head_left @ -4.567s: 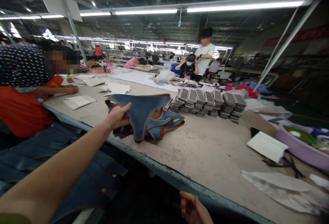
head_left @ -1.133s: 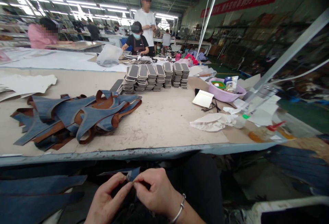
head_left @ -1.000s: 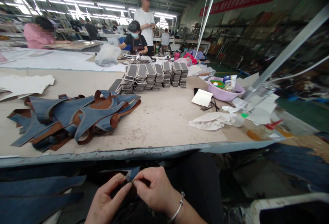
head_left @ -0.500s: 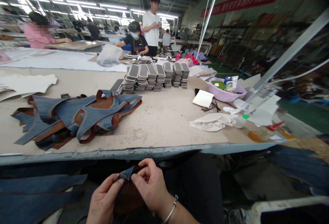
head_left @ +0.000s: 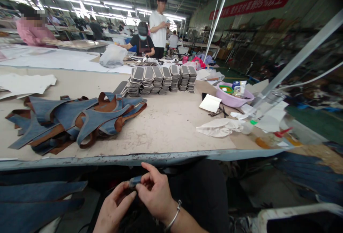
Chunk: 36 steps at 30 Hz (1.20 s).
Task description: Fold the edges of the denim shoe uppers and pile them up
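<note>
Over my lap, in front of the table edge, a small part of a blue leather piece (head_left: 134,181) shows between my two hands. My left hand (head_left: 114,206) grips its left end with thumb and fingers. Thumb and bent fingers of my right hand (head_left: 157,193) pinch the right end, while one finger points up and away. Most of the piece is hidden by the hands and the dark lap. On the table beyond lies a heap of blue leather pieces (head_left: 63,113) with brown undersides. More blue leather strips (head_left: 37,204) lie flat at lower left.
Stacks of grey pads with pale rims (head_left: 162,77) stand mid-table. At right are a lilac basin (head_left: 233,99), a crumpled white cloth (head_left: 221,127) and a red-tipped glue bottle (head_left: 270,140). A metal pole (head_left: 302,54) slants up there. Several people work beyond.
Both hands stay close together in nearly the same place. The leather between them has been turned or folded, so less of it shows, and its brown side is out of sight.
</note>
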### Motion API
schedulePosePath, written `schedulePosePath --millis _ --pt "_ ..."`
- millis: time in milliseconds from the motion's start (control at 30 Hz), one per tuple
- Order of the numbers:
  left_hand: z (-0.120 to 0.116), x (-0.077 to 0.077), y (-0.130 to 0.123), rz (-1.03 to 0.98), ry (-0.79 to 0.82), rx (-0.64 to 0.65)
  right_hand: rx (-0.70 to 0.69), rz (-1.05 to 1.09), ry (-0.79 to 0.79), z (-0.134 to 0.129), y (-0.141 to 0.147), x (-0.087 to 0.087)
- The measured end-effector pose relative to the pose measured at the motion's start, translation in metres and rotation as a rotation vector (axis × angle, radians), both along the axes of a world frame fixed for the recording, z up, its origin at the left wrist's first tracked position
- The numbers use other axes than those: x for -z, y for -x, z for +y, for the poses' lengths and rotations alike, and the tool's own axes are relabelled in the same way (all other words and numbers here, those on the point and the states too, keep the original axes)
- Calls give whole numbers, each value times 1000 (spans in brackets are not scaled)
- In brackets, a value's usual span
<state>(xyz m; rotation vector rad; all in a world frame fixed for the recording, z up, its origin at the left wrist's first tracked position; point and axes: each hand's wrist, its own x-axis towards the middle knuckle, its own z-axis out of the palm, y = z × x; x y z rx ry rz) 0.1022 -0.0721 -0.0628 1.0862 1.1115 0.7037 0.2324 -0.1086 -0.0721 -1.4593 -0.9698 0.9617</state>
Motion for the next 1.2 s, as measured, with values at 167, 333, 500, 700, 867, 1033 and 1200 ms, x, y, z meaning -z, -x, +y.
schedulePosePath --millis 167,333,500,700,867,1033,1200 --pt "8 -3 1 73 84 56 -39 -79 -30 -1 -4 1" --pt "13 3 9 110 92 122 -68 -97 -38 -2 -4 -2" --pt "13 12 14 118 21 136 -57 -61 -6 -2 -5 -1" --pt "16 7 12 176 22 187 -51 -50 45 -1 -9 1" --pt "14 6 12 165 59 193 -133 -116 -20 -5 -8 0" --pt "11 6 14 74 78 168 -123 19 52 -3 -8 4" --pt "13 5 18 121 -69 162 -168 294 181 0 -16 10"
